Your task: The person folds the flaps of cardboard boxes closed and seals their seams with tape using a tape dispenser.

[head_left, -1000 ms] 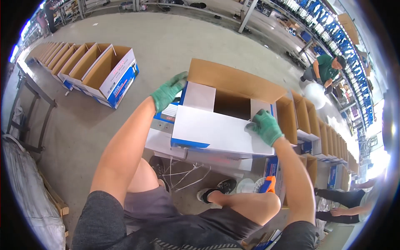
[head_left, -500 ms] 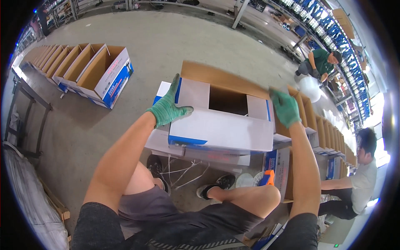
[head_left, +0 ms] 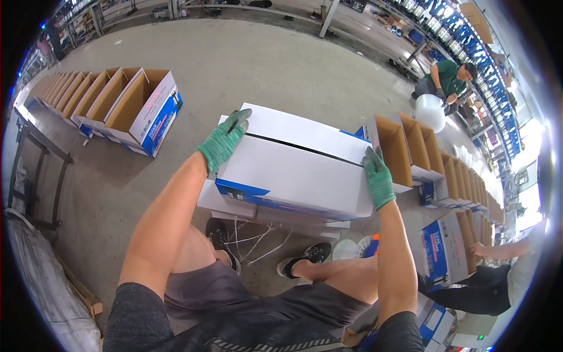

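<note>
the white cardboard box with blue trim (head_left: 296,170) sits between both hands, its two top flaps folded shut and meeting along a dark seam. the left hand in a green knit glove (head_left: 223,142) lies flat with fingers spread over the far left corner, seemingly to hold that flap down. the right hand in a green knit glove (head_left: 378,179) presses open-palmed against the right edge, steadying it. below the hands lie flattened white cartons (head_left: 234,208) and loose white strapping (head_left: 258,240); open brown-lined cartons (head_left: 419,155) stand just right of the right hand.
</note>
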The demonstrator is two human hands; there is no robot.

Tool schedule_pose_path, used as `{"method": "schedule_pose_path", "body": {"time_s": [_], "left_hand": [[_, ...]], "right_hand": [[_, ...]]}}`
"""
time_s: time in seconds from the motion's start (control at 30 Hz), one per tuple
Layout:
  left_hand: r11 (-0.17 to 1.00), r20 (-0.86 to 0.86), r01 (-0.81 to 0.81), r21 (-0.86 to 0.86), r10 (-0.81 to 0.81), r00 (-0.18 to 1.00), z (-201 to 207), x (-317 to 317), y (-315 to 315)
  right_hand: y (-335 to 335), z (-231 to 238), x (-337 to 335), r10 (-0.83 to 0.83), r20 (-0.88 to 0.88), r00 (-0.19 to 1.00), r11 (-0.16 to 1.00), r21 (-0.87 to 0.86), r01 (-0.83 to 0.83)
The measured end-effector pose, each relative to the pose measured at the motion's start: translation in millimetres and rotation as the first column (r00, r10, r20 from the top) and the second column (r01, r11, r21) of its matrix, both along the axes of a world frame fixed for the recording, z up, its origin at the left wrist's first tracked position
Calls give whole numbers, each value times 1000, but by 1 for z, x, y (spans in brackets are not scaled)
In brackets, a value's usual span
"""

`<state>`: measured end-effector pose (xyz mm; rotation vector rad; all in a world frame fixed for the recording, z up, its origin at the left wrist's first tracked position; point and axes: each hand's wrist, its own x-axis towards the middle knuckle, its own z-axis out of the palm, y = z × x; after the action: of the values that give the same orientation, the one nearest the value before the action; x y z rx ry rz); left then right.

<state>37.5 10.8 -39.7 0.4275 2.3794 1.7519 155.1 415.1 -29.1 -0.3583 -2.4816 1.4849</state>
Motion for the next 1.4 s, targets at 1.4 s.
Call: {"method": "schedule_pose_path", "body": {"time_s": [1.4], "left_hand": [[932,-374,-62,-357,-82,924,-34,-4,6]], "right_hand": [[134,-162,220,-449,157,880,878,262,401]]}}
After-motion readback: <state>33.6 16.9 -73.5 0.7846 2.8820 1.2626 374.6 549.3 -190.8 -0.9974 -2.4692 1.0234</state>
